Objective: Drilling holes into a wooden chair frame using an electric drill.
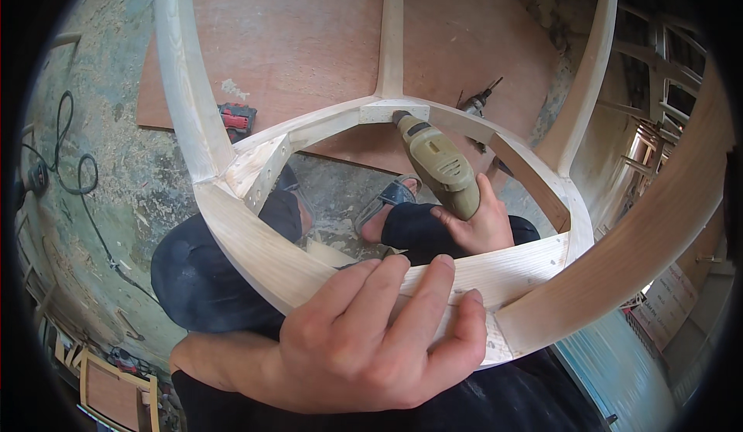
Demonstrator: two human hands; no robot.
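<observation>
Left hand (371,347) clasps the wooden frame (267,242); the right hand (489,223) grasps a drill (443,161) whose tip, apparently against the block (377,114), could skid if the frame tilts.

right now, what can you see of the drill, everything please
The drill has a khaki casing, plastic by its look, with slots and a dark nose. It shows within the opening of the wooden frame, slanting up and leftward in the picture, its nose at the pale block on the far side; contact there is hard to tell. The right hand holds its rear, hiding part of it. Whether it runs cannot be told.
</observation>
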